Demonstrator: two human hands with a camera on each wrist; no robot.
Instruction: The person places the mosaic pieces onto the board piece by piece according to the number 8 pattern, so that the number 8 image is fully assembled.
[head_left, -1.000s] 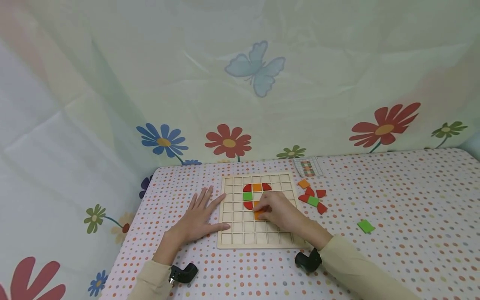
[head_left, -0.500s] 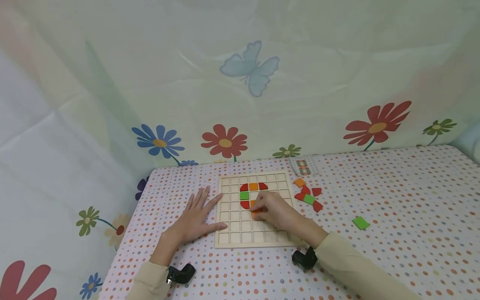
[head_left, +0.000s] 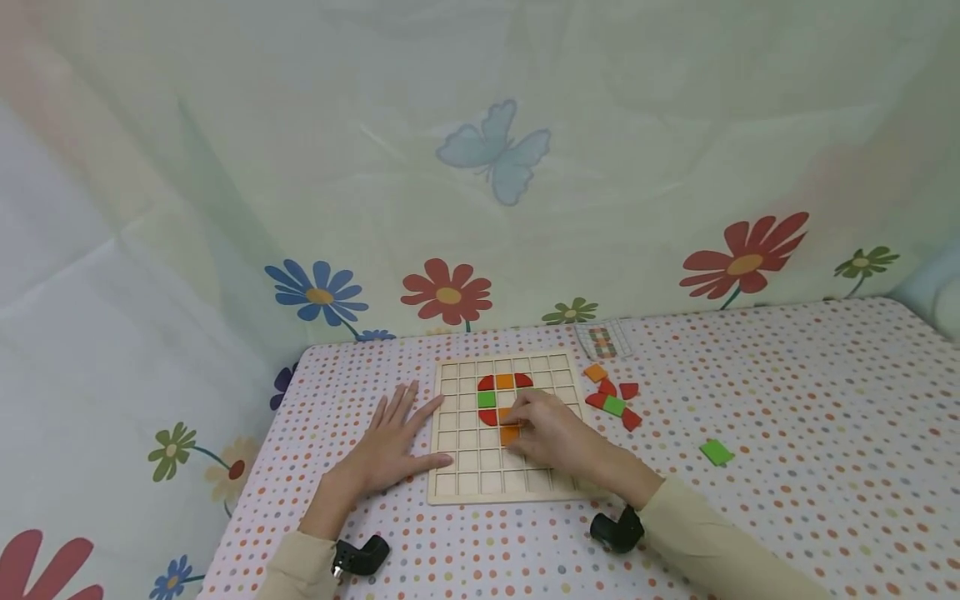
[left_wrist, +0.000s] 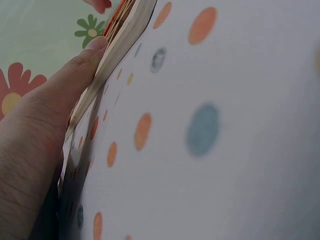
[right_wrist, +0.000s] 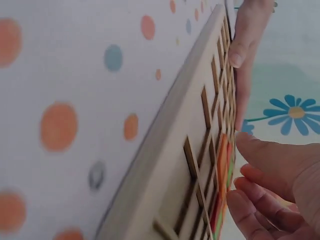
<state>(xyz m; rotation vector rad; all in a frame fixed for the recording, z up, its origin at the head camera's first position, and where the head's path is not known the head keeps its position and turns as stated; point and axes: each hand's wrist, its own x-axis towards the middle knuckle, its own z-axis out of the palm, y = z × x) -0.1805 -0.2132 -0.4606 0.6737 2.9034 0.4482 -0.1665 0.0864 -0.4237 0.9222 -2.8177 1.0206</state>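
Observation:
A wooden grid board lies on the table. Spread out flat, my left hand touches its left edge; in the left wrist view the thumb rests on the rim. My right hand reaches over the board's middle, thumb and fingers at opposite sides of an orange square tile lying in a cell. Just beyond, another orange tile is partly under the fingers. Set in the grid are red quarter-round tiles, a green square tile and an orange square tile at the back.
Right of the board lie loose red tiles, a green tile and an orange tile. Green tiles sit farther right. A pattern card is behind. The dotted table meets a flowered curtain.
The head view has shifted slightly. My right fingers stay at the same orange tile, which shows more fully now. The left hand has not moved on the board's edge.

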